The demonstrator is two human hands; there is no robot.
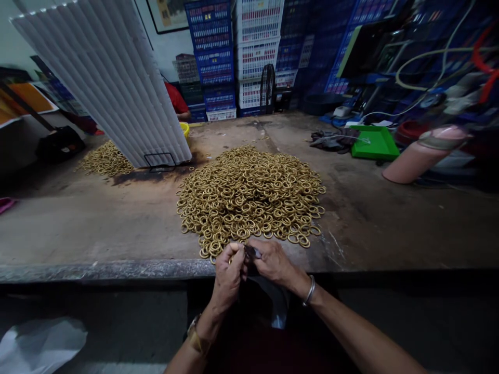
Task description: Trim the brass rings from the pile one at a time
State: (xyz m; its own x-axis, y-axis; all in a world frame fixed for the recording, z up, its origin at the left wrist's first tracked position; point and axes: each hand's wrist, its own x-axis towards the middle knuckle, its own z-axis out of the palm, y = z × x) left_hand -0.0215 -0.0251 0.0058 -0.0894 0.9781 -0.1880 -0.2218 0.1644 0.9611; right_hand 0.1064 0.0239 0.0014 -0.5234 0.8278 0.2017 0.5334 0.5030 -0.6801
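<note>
A wide heap of gold-coloured rings [253,192] lies on the wooden table [97,223]. At the heap's near edge, over the table's front rim, my left hand [230,267] has its fingers pinched round a gold ring [231,258], which shows only in part. My right hand [273,261] is closed on a small dark tool [251,252], whose tip meets the fingers of my left hand. The exact shape of the tool is hidden by my fingers.
A white corrugated panel [113,83] stands at the back left, beside a smaller ring pile [105,159]. On the right are a green tray [374,143] and a pink bottle [417,158]. Behind the panel, a person's red sleeve [176,98] shows. Stacked crates [214,65] rise behind.
</note>
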